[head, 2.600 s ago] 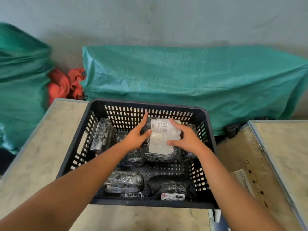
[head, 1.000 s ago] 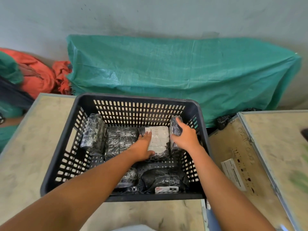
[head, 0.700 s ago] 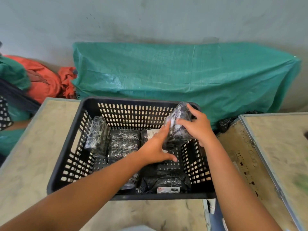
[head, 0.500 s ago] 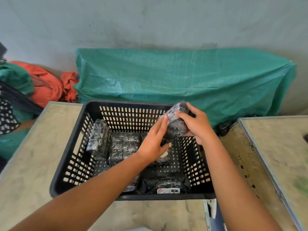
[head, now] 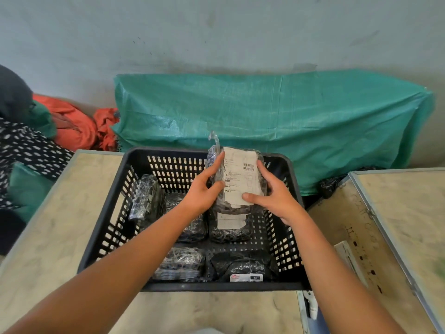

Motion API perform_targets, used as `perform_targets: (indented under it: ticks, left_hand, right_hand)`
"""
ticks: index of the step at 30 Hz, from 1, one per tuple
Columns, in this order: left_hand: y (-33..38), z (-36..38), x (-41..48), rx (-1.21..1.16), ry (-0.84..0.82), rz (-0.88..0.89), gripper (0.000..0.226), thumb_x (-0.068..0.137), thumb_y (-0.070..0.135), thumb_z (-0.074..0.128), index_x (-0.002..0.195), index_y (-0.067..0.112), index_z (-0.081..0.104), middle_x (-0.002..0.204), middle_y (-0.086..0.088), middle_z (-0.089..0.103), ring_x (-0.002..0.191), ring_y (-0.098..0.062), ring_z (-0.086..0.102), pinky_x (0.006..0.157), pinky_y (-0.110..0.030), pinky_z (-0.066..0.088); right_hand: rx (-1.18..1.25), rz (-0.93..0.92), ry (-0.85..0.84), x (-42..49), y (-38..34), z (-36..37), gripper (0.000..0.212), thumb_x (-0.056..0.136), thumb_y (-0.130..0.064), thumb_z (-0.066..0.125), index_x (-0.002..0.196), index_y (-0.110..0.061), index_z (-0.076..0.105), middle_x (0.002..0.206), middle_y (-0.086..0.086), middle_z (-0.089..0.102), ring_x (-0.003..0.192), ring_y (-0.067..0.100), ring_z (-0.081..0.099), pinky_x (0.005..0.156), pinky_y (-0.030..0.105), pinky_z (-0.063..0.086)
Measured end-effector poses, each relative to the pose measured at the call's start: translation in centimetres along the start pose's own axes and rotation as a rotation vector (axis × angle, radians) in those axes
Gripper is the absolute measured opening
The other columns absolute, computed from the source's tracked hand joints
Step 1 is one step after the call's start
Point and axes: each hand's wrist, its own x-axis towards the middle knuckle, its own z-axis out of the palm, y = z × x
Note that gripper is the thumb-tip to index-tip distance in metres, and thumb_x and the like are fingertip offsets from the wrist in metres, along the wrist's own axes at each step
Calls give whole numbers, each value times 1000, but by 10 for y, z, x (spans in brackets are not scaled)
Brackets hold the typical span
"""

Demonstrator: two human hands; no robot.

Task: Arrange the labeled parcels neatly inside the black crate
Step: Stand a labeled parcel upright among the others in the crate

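Fingers of the left hand (head: 201, 192) and the right hand (head: 273, 197) are clasping a film-wrapped labelled parcel (head: 237, 179) by its two long edges, holding it upright over the far right of the black crate (head: 115, 203). It is looking light, soft and slippery — gripping the edges, not the loose film tail, seems safest. Other wrapped parcels (head: 147, 196) are lying and leaning inside. The crate is sitting on a worn plywood table (head: 55, 225); beyond, a green tarpaulin (head: 289, 121) is slumping against a grey wall (head: 216, 32).
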Motion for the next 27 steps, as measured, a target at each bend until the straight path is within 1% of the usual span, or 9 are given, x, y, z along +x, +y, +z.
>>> perform_targets:
  ticks: [2,5,8,11,15,17,19,22,27]
  left_hand:
    - [-6,-2,0,42,-65,-42,77,99,1,48,153,50,27,149,39,35,142,4,37,105,-26,49]
    - [-22,-3,-4,86,-171,-134,78,102,9,48,151,62,17,149,40,32,132,17,40,100,-10,43]
    - [-43,0,-9,128,-245,-247,81,104,12,50,155,57,7,159,21,23,134,1,44,97,-10,43]
    - [-60,3,-10,185,-275,-331,81,104,13,51,157,53,4,163,9,24,113,-2,53,81,-15,47]
    - [-72,4,-1,356,-201,-404,79,103,7,51,160,44,11,170,-5,3,116,-10,46,60,-3,46]
    - [-79,7,3,455,-177,-399,74,102,6,53,161,34,18,169,-8,8,113,-13,47,57,-1,46]
    - [-89,10,3,537,-181,-406,76,100,8,58,162,29,18,167,-10,16,116,-19,54,69,-9,55]
    - [-99,15,2,578,-208,-458,88,97,10,63,163,29,7,170,-5,-5,128,-29,53,84,-28,60]
    - [-107,22,12,608,-202,-494,90,97,7,63,163,29,6,169,-9,-13,140,-35,42,66,-11,52]
  right_hand:
    - [-36,-2,-2,3,4,0,118,65,-36,93,161,-33,24,151,-25,32,128,-20,27,90,-7,33]
    - [-99,2,-18,8,15,-6,118,66,-23,96,160,-35,25,149,-32,30,124,-26,31,85,-10,31]
    - [-132,84,-97,8,30,-4,125,66,-19,97,162,-35,18,150,-29,29,132,-14,33,94,0,35]
    - [-173,176,-150,9,46,8,131,67,-17,96,163,-31,9,156,-14,34,137,3,32,105,21,36]
    - [-209,258,-117,25,57,29,131,67,-14,95,164,-28,8,161,0,40,143,19,39,114,37,38]
    - [-249,272,-61,28,65,40,130,67,-15,95,164,-28,9,158,4,44,143,26,42,112,38,39]
    - [-272,276,-17,28,76,48,128,68,-14,94,163,-29,9,156,6,48,140,27,46,108,36,40]
    - [-272,311,-41,30,87,49,125,73,-20,92,163,-32,6,157,7,46,140,28,45,109,38,40]
    - [-255,322,-53,32,95,47,121,76,-22,90,163,-32,7,158,5,45,141,27,43,101,28,35]
